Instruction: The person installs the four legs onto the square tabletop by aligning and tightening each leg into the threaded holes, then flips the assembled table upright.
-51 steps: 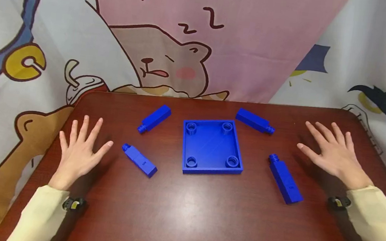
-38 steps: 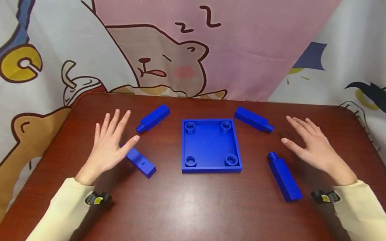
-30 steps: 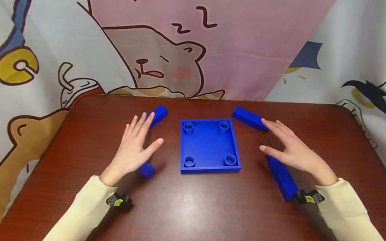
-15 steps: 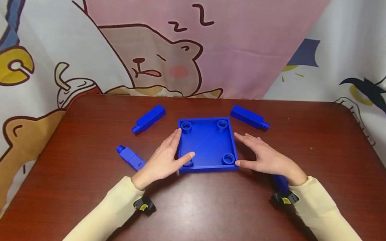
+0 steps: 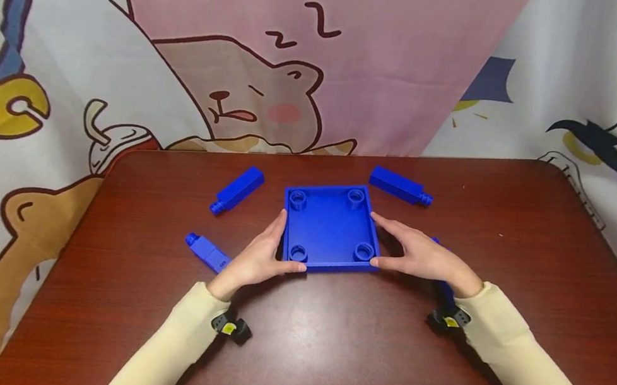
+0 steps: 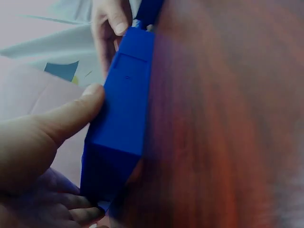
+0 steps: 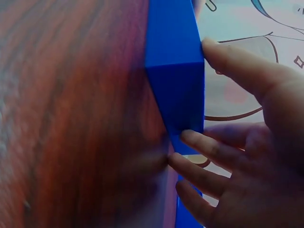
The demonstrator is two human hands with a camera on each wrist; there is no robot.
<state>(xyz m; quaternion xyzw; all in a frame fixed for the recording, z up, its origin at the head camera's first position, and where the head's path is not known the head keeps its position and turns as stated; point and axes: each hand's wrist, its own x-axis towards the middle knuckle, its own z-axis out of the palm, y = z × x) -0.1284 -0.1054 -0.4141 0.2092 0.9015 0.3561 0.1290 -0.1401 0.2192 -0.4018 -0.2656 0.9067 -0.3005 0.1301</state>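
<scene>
A blue square board (image 5: 330, 223) with a raised rim and a round socket near each corner is between my hands in the head view. My left hand (image 5: 255, 259) grips its left side, thumb on the near edge. From the right, my right hand (image 5: 421, 253) holds the opposite side, thumb at the near corner. Both wrist views show the board's side wall (image 6: 126, 99) pinched between thumb and fingers. Whether the board is off the table I cannot tell. Closest to the left hand lies a blue square leg (image 5: 207, 253) with a threaded end, partly covered by that hand.
Another blue leg (image 5: 237, 191) lies back left and one more (image 5: 400, 186) back right. Under the right wrist is a mostly hidden leg (image 5: 445, 292). All rest on the brown table (image 5: 314, 345). A printed curtain (image 5: 385, 68) hangs behind the table's far edge.
Both hands have come inward from the table's sides, fingers spread at first, and now grip the board. The left thumb has shifted from over the board to its near edge.
</scene>
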